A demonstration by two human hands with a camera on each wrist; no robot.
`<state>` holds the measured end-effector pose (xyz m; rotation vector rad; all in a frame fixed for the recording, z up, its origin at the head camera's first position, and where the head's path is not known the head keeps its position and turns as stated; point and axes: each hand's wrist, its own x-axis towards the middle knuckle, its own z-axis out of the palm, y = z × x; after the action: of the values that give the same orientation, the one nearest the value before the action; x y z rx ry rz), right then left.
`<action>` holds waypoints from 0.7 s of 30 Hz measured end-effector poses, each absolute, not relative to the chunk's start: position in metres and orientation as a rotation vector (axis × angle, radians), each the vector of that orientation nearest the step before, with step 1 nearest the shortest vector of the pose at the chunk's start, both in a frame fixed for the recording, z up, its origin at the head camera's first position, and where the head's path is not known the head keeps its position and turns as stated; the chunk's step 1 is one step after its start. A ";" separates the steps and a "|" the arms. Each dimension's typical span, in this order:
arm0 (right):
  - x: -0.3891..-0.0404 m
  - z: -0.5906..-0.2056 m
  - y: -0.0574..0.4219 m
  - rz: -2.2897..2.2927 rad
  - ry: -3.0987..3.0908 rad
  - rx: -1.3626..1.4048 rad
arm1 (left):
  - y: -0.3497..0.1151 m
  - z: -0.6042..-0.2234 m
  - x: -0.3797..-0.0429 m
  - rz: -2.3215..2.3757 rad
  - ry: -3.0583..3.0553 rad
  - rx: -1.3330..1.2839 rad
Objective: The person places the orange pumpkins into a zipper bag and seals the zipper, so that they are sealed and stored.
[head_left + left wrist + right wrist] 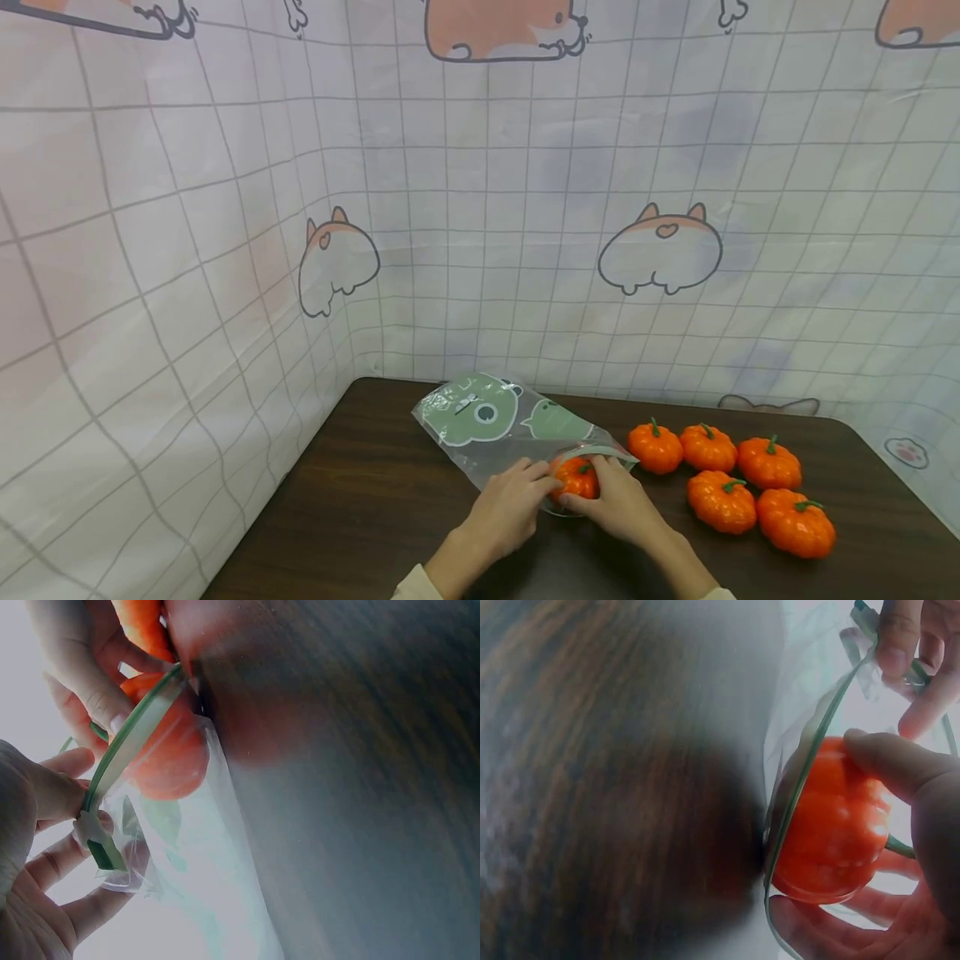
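Note:
A clear zip bag (461,454) with green cartoon prints lies on the dark table, its mouth towards me. My left hand (506,508) pinches the bag's green-edged mouth near a whitish slider (90,827), seen in the left wrist view. In my right hand (624,504) is a small orange pumpkin (832,825) with a green stem, gripped between thumb and fingers. The pumpkin sits at the bag's opening, partly behind the clear film in the left wrist view. Some of my right fingers are hidden behind it in the head view.
Several more orange pumpkins (722,502) stand in two rows on the table (352,475), right of the bag. A white grid-patterned cloth (517,250) with cartoon dogs hangs behind the table and along its left side.

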<state>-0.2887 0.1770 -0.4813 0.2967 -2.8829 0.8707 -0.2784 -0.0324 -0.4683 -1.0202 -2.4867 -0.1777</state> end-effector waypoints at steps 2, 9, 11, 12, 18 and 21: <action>-0.289 -0.481 0.176 0.868 -2.876 0.299 | -0.033 -0.468 -0.279 -0.186 -2.475 -1.028; -0.290 -0.483 0.169 0.941 -2.850 0.286 | -0.035 -0.468 -0.280 -0.185 -2.455 -1.019; -0.290 -0.484 0.169 0.945 -2.849 0.283 | -0.035 -0.468 -0.281 -0.195 -2.446 -1.015; -0.290 -0.484 0.169 0.949 -2.852 0.284 | -0.036 -0.467 -0.281 -0.194 -2.442 -1.012; -0.288 -0.477 0.175 0.933 -2.881 0.305 | -0.038 -0.465 -0.280 -0.198 -2.420 -0.976; -0.285 -0.468 0.182 0.935 -2.892 0.344 | -0.040 -0.465 -0.280 -0.216 -2.403 -0.964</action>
<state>-0.2851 0.1816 -0.4677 0.3438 -2.8919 0.9348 -0.2801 -0.0400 -0.4646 -0.9642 -2.4030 -0.2162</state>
